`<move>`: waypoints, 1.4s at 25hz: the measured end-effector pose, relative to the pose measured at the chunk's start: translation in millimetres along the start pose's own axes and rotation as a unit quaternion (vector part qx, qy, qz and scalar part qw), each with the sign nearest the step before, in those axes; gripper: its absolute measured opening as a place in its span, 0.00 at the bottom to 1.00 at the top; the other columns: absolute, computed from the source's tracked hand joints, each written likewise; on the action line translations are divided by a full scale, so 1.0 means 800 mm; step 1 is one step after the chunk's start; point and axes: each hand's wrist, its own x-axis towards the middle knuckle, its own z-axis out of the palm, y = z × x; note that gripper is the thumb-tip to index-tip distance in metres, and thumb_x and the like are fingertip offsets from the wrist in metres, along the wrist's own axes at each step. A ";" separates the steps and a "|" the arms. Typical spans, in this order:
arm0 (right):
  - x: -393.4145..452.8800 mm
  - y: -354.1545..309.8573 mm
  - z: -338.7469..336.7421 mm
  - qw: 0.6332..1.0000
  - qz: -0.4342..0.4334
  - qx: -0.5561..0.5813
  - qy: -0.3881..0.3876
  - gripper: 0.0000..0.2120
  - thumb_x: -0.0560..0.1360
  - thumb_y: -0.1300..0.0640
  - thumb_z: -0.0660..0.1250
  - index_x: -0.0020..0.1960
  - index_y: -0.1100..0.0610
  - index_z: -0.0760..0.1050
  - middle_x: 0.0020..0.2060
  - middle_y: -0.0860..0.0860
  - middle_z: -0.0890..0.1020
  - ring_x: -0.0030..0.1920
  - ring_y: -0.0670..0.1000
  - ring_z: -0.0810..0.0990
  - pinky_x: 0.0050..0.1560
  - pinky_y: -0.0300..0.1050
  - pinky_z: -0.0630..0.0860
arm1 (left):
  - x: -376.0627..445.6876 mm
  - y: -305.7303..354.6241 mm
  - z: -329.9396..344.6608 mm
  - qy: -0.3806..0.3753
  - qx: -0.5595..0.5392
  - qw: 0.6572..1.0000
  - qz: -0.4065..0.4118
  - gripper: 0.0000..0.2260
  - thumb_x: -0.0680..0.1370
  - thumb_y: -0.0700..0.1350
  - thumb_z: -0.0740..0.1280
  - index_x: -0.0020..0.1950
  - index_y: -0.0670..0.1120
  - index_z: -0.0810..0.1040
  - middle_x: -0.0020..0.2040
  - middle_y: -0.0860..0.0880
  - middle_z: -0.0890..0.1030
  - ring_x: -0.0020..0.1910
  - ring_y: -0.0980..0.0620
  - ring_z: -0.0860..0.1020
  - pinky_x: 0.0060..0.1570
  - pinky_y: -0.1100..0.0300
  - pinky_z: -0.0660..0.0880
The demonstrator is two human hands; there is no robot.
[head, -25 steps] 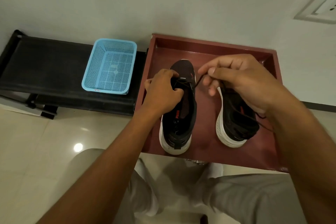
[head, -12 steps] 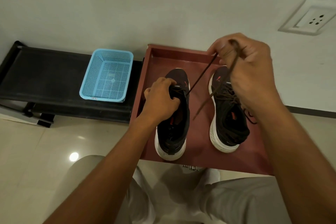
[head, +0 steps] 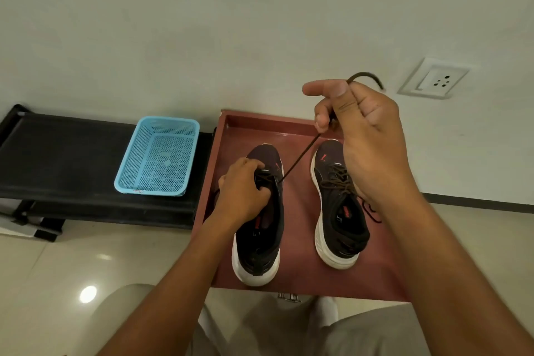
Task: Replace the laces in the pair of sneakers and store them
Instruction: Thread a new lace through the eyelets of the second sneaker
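Two black sneakers with white soles stand side by side on a dark red tray. My left hand grips the tongue and eyelet area of the left sneaker. My right hand is raised above the right sneaker and pinches a dark brown lace. The lace runs taut from the left sneaker's eyelets up into my fingers, and its free end curls out above my hand. The right sneaker is laced with a brown lace, whose loose ends lie on the tray beside it.
A light blue mesh basket sits empty on a low black bench to the left of the tray. A white wall with a power socket stands behind. My legs in light trousers are below, over a glossy tiled floor.
My right hand has risen and moved right, drawing the lace out taut from the left sneaker. My left hand has stayed on that sneaker.
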 end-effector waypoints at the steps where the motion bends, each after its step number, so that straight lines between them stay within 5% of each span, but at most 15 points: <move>1: -0.001 -0.005 -0.001 1.000 0.002 0.011 0.001 0.15 0.87 0.54 0.57 0.58 0.58 0.83 0.33 0.49 0.76 0.36 0.48 0.74 0.45 0.44 0.75 | 0.000 0.002 -0.001 -0.003 0.003 1.000 0.000 0.23 0.74 0.44 0.72 0.69 0.50 0.76 0.67 0.52 0.74 0.68 0.51 0.73 0.72 0.42 0.66; 5: -0.002 -0.025 -0.005 0.999 0.010 0.050 0.004 0.15 0.87 0.54 0.57 0.61 0.57 0.81 0.33 0.50 0.76 0.32 0.48 0.72 0.42 0.49 0.75 | -0.002 0.004 0.001 -0.004 0.006 1.000 0.007 0.22 0.74 0.44 0.72 0.68 0.49 0.76 0.66 0.51 0.74 0.67 0.49 0.73 0.70 0.41 0.69; 10: -0.006 -0.029 -0.015 0.998 0.048 0.034 -0.035 0.17 0.87 0.52 0.58 0.55 0.57 0.84 0.31 0.52 0.76 0.27 0.46 0.65 0.29 0.40 0.65 | -0.005 0.007 0.002 -0.002 0.005 1.000 0.009 0.22 0.74 0.44 0.72 0.68 0.48 0.76 0.66 0.51 0.74 0.67 0.49 0.73 0.70 0.42 0.69; 14: -0.007 -0.003 -0.019 0.992 0.103 0.027 -0.073 0.13 0.85 0.61 0.60 0.62 0.55 0.82 0.41 0.55 0.87 0.27 0.47 0.69 0.29 0.37 0.67 | -0.003 0.010 -0.003 -0.009 0.001 1.000 0.003 0.22 0.74 0.44 0.72 0.69 0.49 0.76 0.67 0.51 0.74 0.68 0.49 0.72 0.71 0.43 0.68; 19: -0.003 0.053 -0.017 0.982 0.178 0.004 -0.057 0.10 0.84 0.57 0.63 0.55 0.59 0.83 0.45 0.54 0.88 0.27 0.47 0.67 0.31 0.36 0.68 | -0.010 0.002 -0.014 -0.007 -0.016 1.000 0.010 0.25 0.73 0.43 0.73 0.69 0.48 0.76 0.67 0.50 0.76 0.67 0.48 0.74 0.69 0.43 0.71; 23: 0.003 0.093 -0.016 0.965 0.224 0.020 -0.136 0.12 0.85 0.61 0.60 0.64 0.59 0.79 0.48 0.57 0.88 0.28 0.46 0.67 0.29 0.35 0.66 | -0.022 -0.006 -0.023 0.011 0.020 1.000 0.001 0.27 0.69 0.49 0.75 0.68 0.50 0.76 0.66 0.50 0.77 0.66 0.47 0.74 0.67 0.45 0.72; 29: 0.002 0.124 0.000 0.945 0.299 0.050 -0.122 0.15 0.78 0.72 0.60 0.59 0.64 0.81 0.48 0.57 0.88 0.30 0.45 0.73 0.25 0.34 0.64 | -0.037 -0.007 -0.030 0.029 -0.035 0.995 -0.092 0.17 0.70 0.48 0.78 0.54 0.47 0.78 0.47 0.51 0.80 0.45 0.53 0.80 0.44 0.61 0.76; 33: -0.007 0.138 0.009 0.954 0.285 -0.014 -0.091 0.05 0.76 0.63 0.73 0.50 0.61 0.86 0.43 0.56 0.88 0.29 0.45 0.70 0.28 0.35 0.67 | -0.043 -0.003 -0.023 0.054 -0.042 0.993 -0.096 0.08 0.71 0.47 0.76 0.47 0.48 0.82 0.38 0.53 0.82 0.39 0.56 0.81 0.42 0.56 0.82; 35: -0.012 0.148 0.015 0.963 0.252 -0.050 -0.078 0.05 0.73 0.60 0.78 0.46 0.61 0.86 0.40 0.56 0.88 0.30 0.46 0.79 0.33 0.34 0.74 | -0.043 -0.005 -0.017 0.068 -0.036 0.993 -0.092 0.04 0.72 0.47 0.75 0.44 0.49 0.82 0.36 0.53 0.81 0.36 0.57 0.81 0.40 0.57 0.81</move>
